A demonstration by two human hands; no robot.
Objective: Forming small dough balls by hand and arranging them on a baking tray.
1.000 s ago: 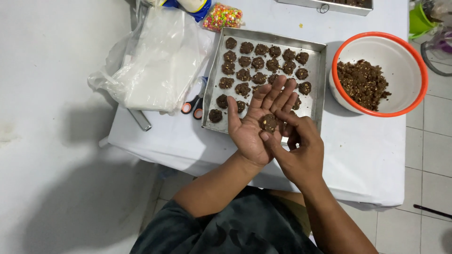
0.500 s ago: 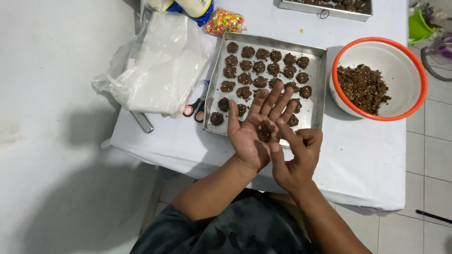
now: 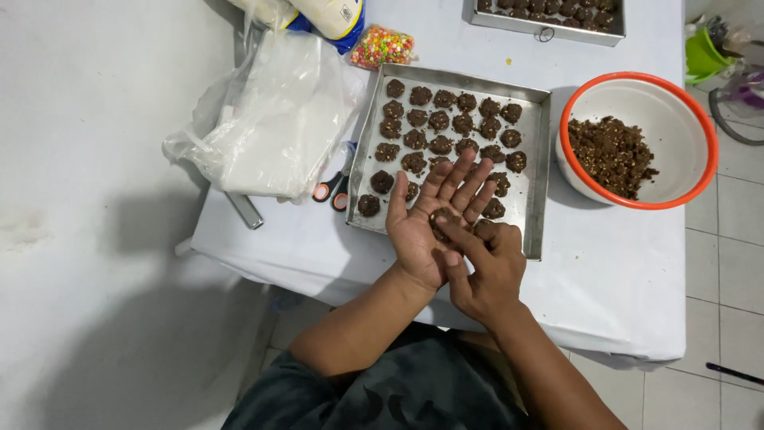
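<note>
Two hands: both meet over the near edge of the baking tray [image 3: 535,171], above the white-clothed table [image 3: 621,271].
Left hand [image 3: 430,227]: flat and open, palm up, fingers spread toward the tray, cradling the dough lump [image 3: 442,220] at the base of the fingers.
Right hand [image 3: 487,267]: loosely curled, its forefinger stretched across and pressing on the lump; it grips nothing.
Change from earlier: half a second ago the right hand sat lower and apart from the lump, which lay bare on the palm; now that forefinger has come up onto it. The left hand has kept its open pose.
Tray: square, silvery metal, holding rows of dark brown cookie mounds [image 3: 442,119], the near right corner bare.
Bowl [image 3: 700,143]: white inside with an orange rim, right of the tray, just beside it, with a heap of brown mixture [image 3: 611,155] on its left side.
Sprinkle packet [image 3: 382,46]: small clear pouch of many-coloured bits, just beyond the tray's far left corner.
Plastic bags [image 3: 270,127]: crumpled clear-white pile left of the tray.
Scissors [image 3: 334,189]: orange-and-black handles poking out between the bags and the tray.
Second tray [image 3: 549,25]: metal, at the far edge, cut off by the frame.
Blue-and-white package [image 3: 330,16]: top edge, beside the sprinkles, mostly out of frame.
</note>
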